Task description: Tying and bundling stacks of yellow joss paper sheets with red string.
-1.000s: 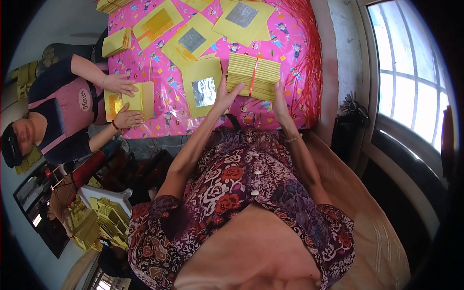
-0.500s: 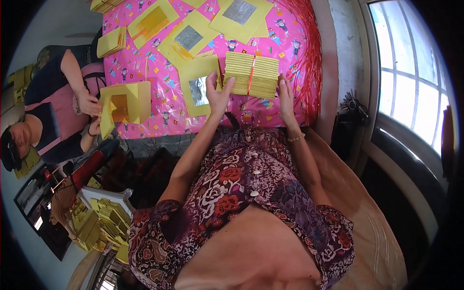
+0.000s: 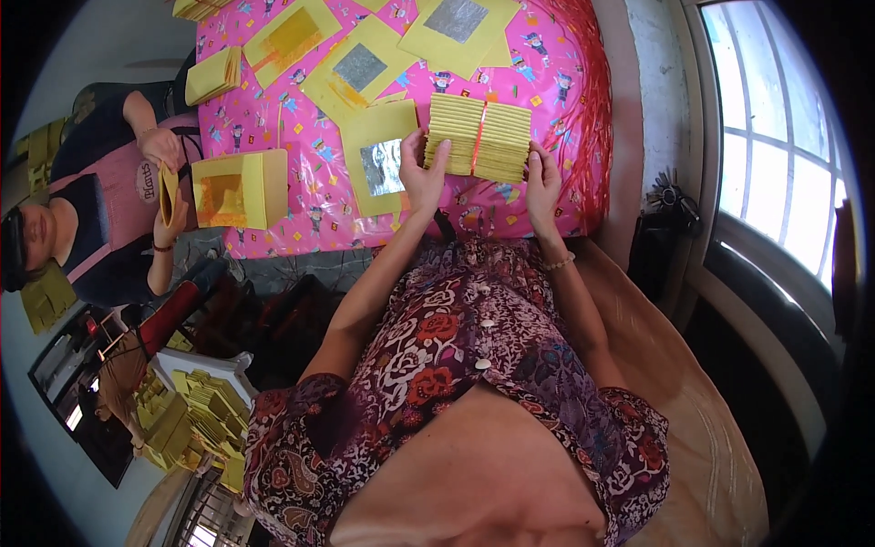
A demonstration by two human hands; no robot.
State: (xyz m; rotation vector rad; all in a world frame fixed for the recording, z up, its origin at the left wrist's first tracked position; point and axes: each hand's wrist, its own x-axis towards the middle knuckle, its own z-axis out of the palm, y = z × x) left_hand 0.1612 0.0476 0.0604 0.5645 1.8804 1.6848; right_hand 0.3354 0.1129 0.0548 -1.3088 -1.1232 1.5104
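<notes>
A thick stack of folded yellow paper sheets [image 3: 480,137], tied down its middle with an orange band, rests on the pink patterned tablecloth [image 3: 310,196]. My left hand [image 3: 421,173] grips the stack's left end, thumb on its edge. My right hand [image 3: 543,178] holds its right end. Beside my left hand lies a yellow sheet with a silver foil square [image 3: 381,164].
More yellow sheets with silver or gold foil squares [image 3: 360,66] lie farther back on the cloth. At the left another person [image 3: 109,196] holds a yellow sheet beside a yellow pile [image 3: 239,189]. Yellow paper stacks [image 3: 196,419] sit low left. A window [image 3: 775,173] is at the right.
Both my hands have closed in on the ends of the stack and drawn it slightly nearer. The person at the left lifted a sheet off their pile.
</notes>
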